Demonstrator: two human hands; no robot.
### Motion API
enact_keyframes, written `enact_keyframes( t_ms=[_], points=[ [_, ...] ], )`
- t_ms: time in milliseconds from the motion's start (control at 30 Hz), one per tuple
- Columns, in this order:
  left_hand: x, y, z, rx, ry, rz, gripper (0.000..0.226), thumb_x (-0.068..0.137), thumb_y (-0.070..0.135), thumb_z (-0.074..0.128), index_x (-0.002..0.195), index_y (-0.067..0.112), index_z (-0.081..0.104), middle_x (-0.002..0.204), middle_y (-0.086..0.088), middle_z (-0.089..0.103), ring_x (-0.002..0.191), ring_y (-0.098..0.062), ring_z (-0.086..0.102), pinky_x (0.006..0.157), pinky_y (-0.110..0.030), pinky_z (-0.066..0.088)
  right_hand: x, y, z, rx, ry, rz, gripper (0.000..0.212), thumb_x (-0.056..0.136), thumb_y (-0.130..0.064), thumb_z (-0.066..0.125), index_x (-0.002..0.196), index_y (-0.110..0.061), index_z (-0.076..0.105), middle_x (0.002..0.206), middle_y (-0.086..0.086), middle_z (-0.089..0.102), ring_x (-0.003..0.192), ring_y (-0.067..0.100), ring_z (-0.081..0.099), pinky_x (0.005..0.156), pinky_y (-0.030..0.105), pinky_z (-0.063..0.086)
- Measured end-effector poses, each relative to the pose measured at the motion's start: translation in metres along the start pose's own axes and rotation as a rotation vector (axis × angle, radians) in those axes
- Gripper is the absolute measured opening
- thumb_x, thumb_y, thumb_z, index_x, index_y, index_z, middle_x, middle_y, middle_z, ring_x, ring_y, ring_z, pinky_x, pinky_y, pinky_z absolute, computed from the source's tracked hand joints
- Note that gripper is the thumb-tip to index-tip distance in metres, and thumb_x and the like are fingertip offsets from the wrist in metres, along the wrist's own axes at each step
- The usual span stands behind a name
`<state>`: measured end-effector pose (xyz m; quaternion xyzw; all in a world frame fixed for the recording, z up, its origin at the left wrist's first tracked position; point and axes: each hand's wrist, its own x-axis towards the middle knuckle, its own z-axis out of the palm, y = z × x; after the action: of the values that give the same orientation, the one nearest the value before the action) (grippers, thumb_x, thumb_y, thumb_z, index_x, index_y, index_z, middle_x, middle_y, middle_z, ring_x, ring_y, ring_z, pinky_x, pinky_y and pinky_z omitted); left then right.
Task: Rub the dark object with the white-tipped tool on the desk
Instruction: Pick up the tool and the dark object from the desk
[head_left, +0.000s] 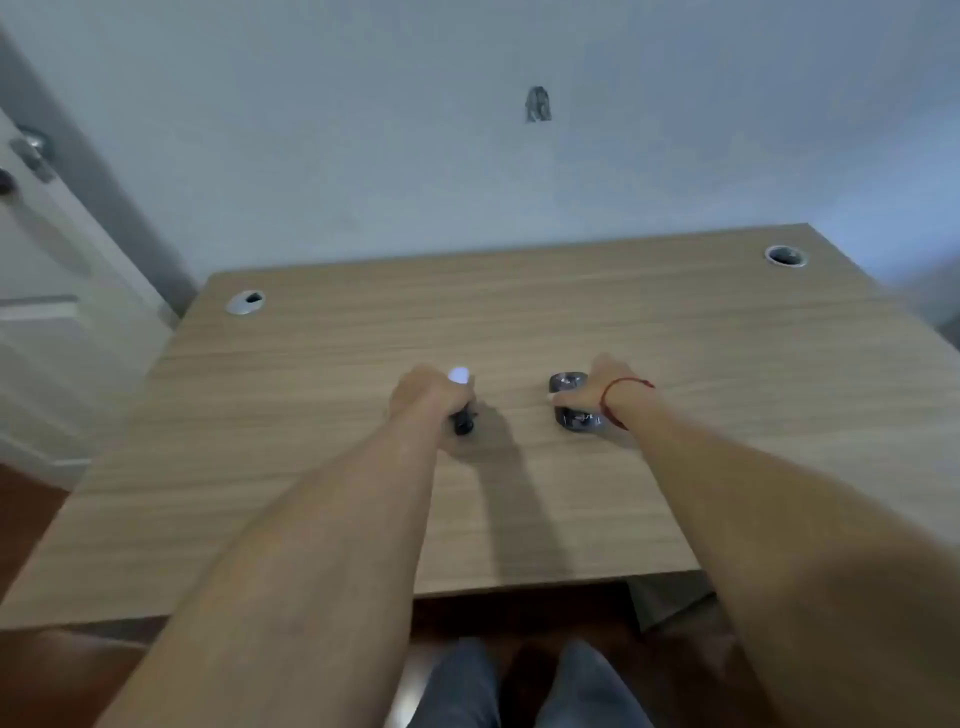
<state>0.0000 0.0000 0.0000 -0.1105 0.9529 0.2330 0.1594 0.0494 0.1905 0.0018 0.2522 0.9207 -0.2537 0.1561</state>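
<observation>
Hands work apart over the wooden desk, one item each. Left hand is wrapped in a fist round the white-tipped tool: white tip pokes out above the knuckles, dark butt end shows below the hand, near the desk. Long axis of the tool runs roughly near-to-far, tip pointing away from the person and slightly up. Judgement: fist grip gives pressure for rubbing.

Right hand, red thread at the wrist, pinches the dark object across its middle, thumb on the left side; fingers beyond it hidden. Object sits at mid-desk, right of the tool, well apart from it; long axis also near-to-far. Whether it rests on the desk or is lifted, cannot tell. Judgement: hold steadies it for rubbing; no contact between tip and object yet.
</observation>
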Motion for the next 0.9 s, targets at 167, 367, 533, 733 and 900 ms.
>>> enact_keyframes(
  t_ms=[167, 367, 533, 733, 900],
  points=[
    [0.008, -0.023, 0.021, -0.049, 0.012, -0.003, 0.029, 0.079, 0.040, 0.056, 0.079, 0.011, 0.053, 0.095, -0.009, 0.063, 0.082, -0.029, 0.060, 0.069, -0.029, 0.045, 0.004, 0.007, 0.036, 0.022, 0.100, -0.046, 0.080, 0.076, -0.054, 0.077, 0.128, -0.001, 0.051, 0.130, 0.018, 0.058, 0.121, 0.035, 0.057, 0.091, 0.037, 0.046],
    [0.025, -0.035, 0.045, -0.187, 0.044, 0.084, 0.059, 0.073, 0.055, 0.065, 0.109, 0.008, 0.060, 0.115, -0.009, 0.064, 0.104, -0.030, 0.064, 0.085, -0.032, 0.053, 0.010, 0.003, 0.087, 0.097, 0.309, -0.205, 0.074, 0.077, -0.047, 0.078, 0.130, -0.003, 0.050, 0.136, 0.019, 0.053, 0.127, 0.035, 0.052, 0.103, 0.041, 0.043],
    [0.034, -0.045, 0.072, -0.196, 0.206, 0.187, 0.060, 0.069, 0.055, 0.068, 0.111, 0.012, 0.060, 0.112, -0.006, 0.063, 0.105, -0.028, 0.061, 0.082, -0.032, 0.048, 0.011, 0.009, 0.119, 0.285, 0.430, -0.326, 0.064, 0.076, -0.047, 0.079, 0.123, -0.009, 0.058, 0.130, 0.012, 0.061, 0.123, 0.032, 0.057, 0.100, 0.038, 0.047],
    [0.017, -0.051, 0.077, -0.144, 0.272, 0.242, 0.042, 0.080, 0.038, 0.064, 0.111, 0.009, 0.061, 0.121, -0.011, 0.063, 0.113, -0.031, 0.060, 0.082, -0.033, 0.047, -0.001, 0.030, 0.130, 0.385, 0.451, -0.384, 0.062, 0.059, -0.057, 0.081, 0.111, -0.026, 0.067, 0.116, 0.004, 0.069, 0.109, 0.027, 0.065, 0.096, 0.043, 0.053],
    [0.020, -0.059, 0.082, -0.120, 0.355, 0.312, 0.038, 0.092, 0.035, 0.050, 0.115, 0.006, 0.060, 0.123, -0.016, 0.061, 0.115, -0.036, 0.057, 0.088, -0.039, 0.047, -0.002, 0.033, 0.133, 0.367, 0.400, -0.402, 0.088, 0.038, -0.075, 0.063, 0.112, -0.027, 0.067, 0.114, 0.001, 0.069, 0.107, 0.024, 0.065, 0.095, 0.041, 0.053]
  ],
)
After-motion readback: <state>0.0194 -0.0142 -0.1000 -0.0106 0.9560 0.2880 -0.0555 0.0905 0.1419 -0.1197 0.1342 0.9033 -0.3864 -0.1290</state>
